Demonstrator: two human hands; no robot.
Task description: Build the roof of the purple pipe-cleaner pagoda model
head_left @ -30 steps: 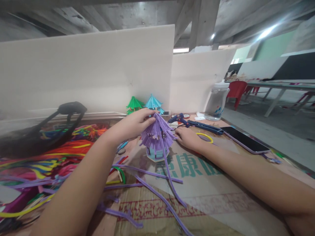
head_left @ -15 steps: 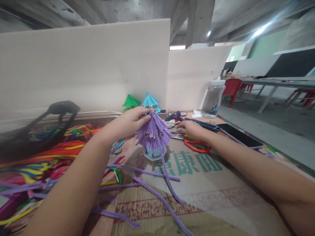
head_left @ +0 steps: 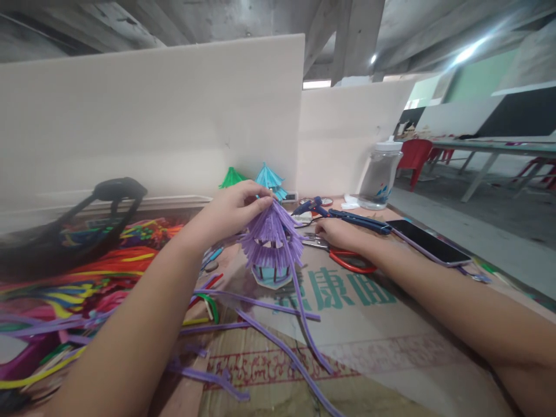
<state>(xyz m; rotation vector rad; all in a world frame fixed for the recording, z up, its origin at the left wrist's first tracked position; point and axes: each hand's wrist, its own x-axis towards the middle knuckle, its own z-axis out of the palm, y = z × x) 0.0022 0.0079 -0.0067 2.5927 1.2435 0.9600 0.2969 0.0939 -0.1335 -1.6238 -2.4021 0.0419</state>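
A small model pavilion with a two-tiered roof of purple pipe cleaners stands upright on the cardboard. My left hand pinches it at the roof's peak. One long purple pipe cleaner trails from the roof down toward me. To the right of the model, my right hand rests low with its fingers curled in, and what they hold, if anything, is hidden. Beside that hand lie red-handled scissors, their blades partly behind it. A blue glue gun is just beyond the fingers.
Loose purple strips cross the cardboard in front. Heaped colourful pipe cleaners and a black strapped object are at left. Green and blue roofed models stand behind. At right are a blue-handled tool, a phone and a bottle.
The view has shifted slightly, moving most things a little rightward in the picture. My left hand still pinches the roof peak, and my right hand stays by the scissors.
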